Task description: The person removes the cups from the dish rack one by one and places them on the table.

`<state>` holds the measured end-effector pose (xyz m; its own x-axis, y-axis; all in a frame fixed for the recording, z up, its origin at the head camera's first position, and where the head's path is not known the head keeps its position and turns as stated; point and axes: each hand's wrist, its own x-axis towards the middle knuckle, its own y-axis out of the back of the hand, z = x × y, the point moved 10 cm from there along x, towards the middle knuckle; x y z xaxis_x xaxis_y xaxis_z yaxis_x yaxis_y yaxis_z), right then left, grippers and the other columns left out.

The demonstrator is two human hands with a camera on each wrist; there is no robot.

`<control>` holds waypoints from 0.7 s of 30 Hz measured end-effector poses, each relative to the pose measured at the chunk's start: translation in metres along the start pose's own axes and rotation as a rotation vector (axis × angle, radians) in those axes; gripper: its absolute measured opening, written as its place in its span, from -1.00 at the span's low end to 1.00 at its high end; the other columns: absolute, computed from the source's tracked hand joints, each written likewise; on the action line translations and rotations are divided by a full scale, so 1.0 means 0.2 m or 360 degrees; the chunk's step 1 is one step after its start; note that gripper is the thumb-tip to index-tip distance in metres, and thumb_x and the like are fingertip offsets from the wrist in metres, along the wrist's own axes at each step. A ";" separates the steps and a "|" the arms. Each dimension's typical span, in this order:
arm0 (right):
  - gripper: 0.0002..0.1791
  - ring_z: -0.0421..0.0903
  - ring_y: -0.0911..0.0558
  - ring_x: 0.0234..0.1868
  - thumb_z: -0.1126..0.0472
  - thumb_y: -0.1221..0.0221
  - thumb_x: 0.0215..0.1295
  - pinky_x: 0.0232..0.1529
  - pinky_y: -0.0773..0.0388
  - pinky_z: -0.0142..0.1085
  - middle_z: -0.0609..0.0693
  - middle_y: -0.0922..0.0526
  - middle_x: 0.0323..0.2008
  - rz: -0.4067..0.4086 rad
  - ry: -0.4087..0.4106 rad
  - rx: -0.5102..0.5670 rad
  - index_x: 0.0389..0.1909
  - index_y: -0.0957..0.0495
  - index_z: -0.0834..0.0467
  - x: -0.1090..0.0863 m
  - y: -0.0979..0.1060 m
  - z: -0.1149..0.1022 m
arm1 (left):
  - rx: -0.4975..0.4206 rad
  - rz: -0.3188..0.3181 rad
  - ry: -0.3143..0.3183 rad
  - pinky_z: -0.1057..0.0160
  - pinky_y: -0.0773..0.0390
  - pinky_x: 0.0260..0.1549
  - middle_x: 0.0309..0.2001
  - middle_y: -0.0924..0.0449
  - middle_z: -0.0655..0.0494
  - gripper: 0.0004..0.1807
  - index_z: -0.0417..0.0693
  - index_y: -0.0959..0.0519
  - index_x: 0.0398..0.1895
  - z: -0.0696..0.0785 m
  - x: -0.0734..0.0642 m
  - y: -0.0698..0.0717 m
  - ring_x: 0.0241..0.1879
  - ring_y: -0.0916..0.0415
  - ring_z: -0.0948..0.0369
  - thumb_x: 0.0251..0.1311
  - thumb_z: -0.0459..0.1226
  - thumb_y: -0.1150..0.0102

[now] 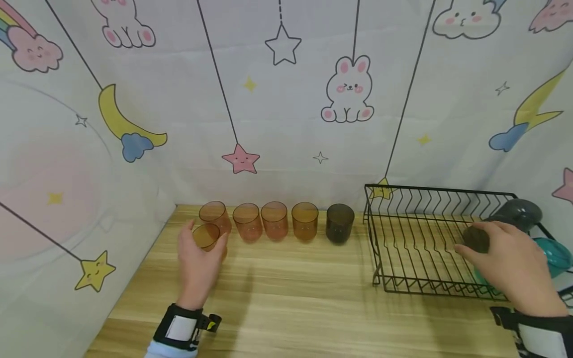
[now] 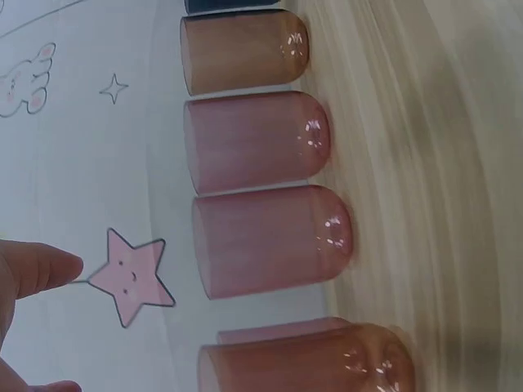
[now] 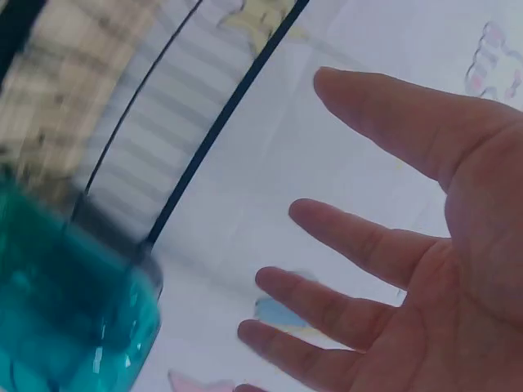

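My left hand (image 1: 200, 271) is around the rim of an amber cup (image 1: 206, 236) at the left end of the cup row. In the left wrist view, its fingertips (image 2: 45, 268) sit above that amber cup (image 2: 302, 363), apart from its side. A pink cup (image 1: 214, 211) stands just behind. Over the right part of the black wire dish rack (image 1: 440, 190) reaches my right hand (image 1: 515, 261), with a dark cup (image 1: 476, 240) showing between thumb and fingers. The right wrist view shows those fingers (image 3: 351, 237) spread and straight, the palm bare, above a teal cup (image 3: 82, 318).
Two more pink cups (image 1: 247, 222), another amber cup (image 1: 305, 222) and a dark grey cup (image 1: 340, 223) line the back of the wooden table (image 1: 286, 308). Another dark cup (image 1: 523, 213) lies in the rack's right end. A patterned cloth (image 1: 286, 114) hangs close behind.
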<state>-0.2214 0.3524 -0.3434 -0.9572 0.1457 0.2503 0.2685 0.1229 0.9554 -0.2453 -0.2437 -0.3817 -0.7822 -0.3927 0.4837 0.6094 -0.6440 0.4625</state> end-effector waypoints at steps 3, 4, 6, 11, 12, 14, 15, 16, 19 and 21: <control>-0.06 0.50 -0.25 -0.03 -0.23 -0.32 -0.09 -0.16 -0.27 0.34 0.55 -0.24 0.02 -0.0086 -0.0144 -0.0062 0.11 -0.30 0.43 0.01 -0.02 0.12 | -0.0053 0.0012 -0.0227 0.04 -0.12 0.20 0.29 -0.19 0.01 -0.16 -0.08 -0.20 0.33 0.15 -0.03 -0.01 0.30 -0.03 0.11 -0.02 -0.07 -0.36; -0.03 0.51 -0.22 -0.01 -0.23 -0.32 -0.10 -0.14 -0.25 0.36 0.56 -0.20 0.04 -0.0118 -0.0191 -0.0080 0.13 -0.27 0.43 0.01 -0.04 0.16 | -0.0075 0.0008 -0.0307 0.05 -0.10 0.21 0.29 -0.20 0.03 -0.16 -0.07 -0.21 0.33 0.20 -0.04 -0.02 0.31 -0.02 0.12 -0.02 -0.09 -0.37; 0.03 0.53 -0.16 0.03 -0.24 -0.31 -0.10 -0.10 -0.22 0.37 0.59 -0.14 0.07 -0.0186 -0.0275 -0.0106 0.19 -0.20 0.45 0.01 -0.07 0.23 | -0.0103 -0.0016 -0.0449 0.06 -0.09 0.22 0.30 -0.20 0.05 -0.16 -0.07 -0.21 0.34 0.29 -0.07 -0.05 0.34 0.03 0.11 -0.03 -0.12 -0.38; 0.16 0.58 -0.09 0.03 -0.26 -0.29 -0.08 -0.14 -0.23 0.39 0.64 0.01 0.08 -0.0328 -0.0386 -0.0129 0.31 0.00 0.43 0.01 -0.14 0.32 | -0.0142 -0.0150 -0.0605 0.04 -0.15 0.19 0.32 -0.17 0.10 -0.17 0.03 -0.20 0.36 0.45 -0.17 -0.14 0.34 0.01 0.11 0.01 -0.09 -0.35; 0.18 0.59 -0.07 0.04 -0.29 -0.28 -0.08 -0.16 -0.24 0.39 0.65 0.04 0.08 -0.0351 -0.0390 -0.0120 0.33 0.03 0.41 0.00 -0.15 0.33 | -0.0153 -0.0190 -0.0605 0.05 -0.16 0.18 0.33 -0.17 0.12 -0.17 0.07 -0.19 0.37 0.47 -0.18 -0.16 0.33 -0.01 0.13 0.02 -0.07 -0.34; 0.20 0.61 -0.03 0.06 -0.31 -0.27 -0.08 -0.15 -0.23 0.40 0.66 0.06 0.11 -0.0373 -0.0381 -0.0091 0.34 0.06 0.40 0.00 -0.17 0.34 | -0.0173 -0.0287 -0.0594 0.07 -0.18 0.17 0.33 -0.15 0.15 -0.18 0.13 -0.17 0.38 0.50 -0.21 -0.21 0.32 -0.04 0.16 0.04 -0.05 -0.31; 0.19 0.62 -0.01 0.07 -0.28 -0.27 -0.06 -0.11 -0.19 0.41 0.67 0.08 0.12 -0.0378 -0.0377 -0.0073 0.34 0.07 0.41 0.00 -0.18 0.34 | -0.0177 -0.0335 -0.0596 0.08 -0.20 0.16 0.33 -0.15 0.15 -0.18 0.14 -0.16 0.38 0.51 -0.23 -0.24 0.31 -0.06 0.17 0.05 -0.04 -0.31; 0.18 0.62 0.01 0.09 -0.27 -0.27 -0.06 -0.06 -0.15 0.40 0.67 0.08 0.14 -0.0380 -0.0362 -0.0054 0.33 0.07 0.41 0.00 -0.19 0.34 | -0.0173 -0.0388 -0.0598 0.10 -0.21 0.16 0.33 -0.15 0.17 -0.18 0.15 -0.15 0.38 0.52 -0.25 -0.26 0.30 -0.08 0.19 0.06 -0.02 -0.30; 0.15 0.60 0.06 0.14 -0.22 -0.29 -0.04 0.08 0.03 0.38 0.68 0.10 0.17 -0.0368 -0.0333 -0.0021 0.31 0.05 0.45 -0.01 -0.21 0.34 | -0.0142 -0.0549 -0.0613 0.13 -0.24 0.14 0.34 -0.14 0.20 -0.18 0.15 -0.14 0.39 0.56 -0.30 -0.34 0.28 -0.11 0.21 0.07 0.03 -0.27; 0.14 0.60 0.07 0.14 -0.19 -0.30 -0.06 0.09 0.07 0.39 0.68 0.10 0.17 -0.0359 -0.0324 -0.0020 0.29 0.02 0.47 -0.01 -0.22 0.35 | -0.0107 -0.0640 -0.0621 0.13 -0.22 0.15 0.35 -0.11 0.22 -0.18 0.15 -0.14 0.39 0.58 -0.33 -0.39 0.28 -0.09 0.22 0.08 0.08 -0.24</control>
<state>-0.2239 0.4144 -0.3972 -0.9507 0.3102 -0.0036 0.0494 0.1627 0.9854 -0.2260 -0.0923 -0.3636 -0.8373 0.1557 0.5240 0.2538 -0.7382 0.6250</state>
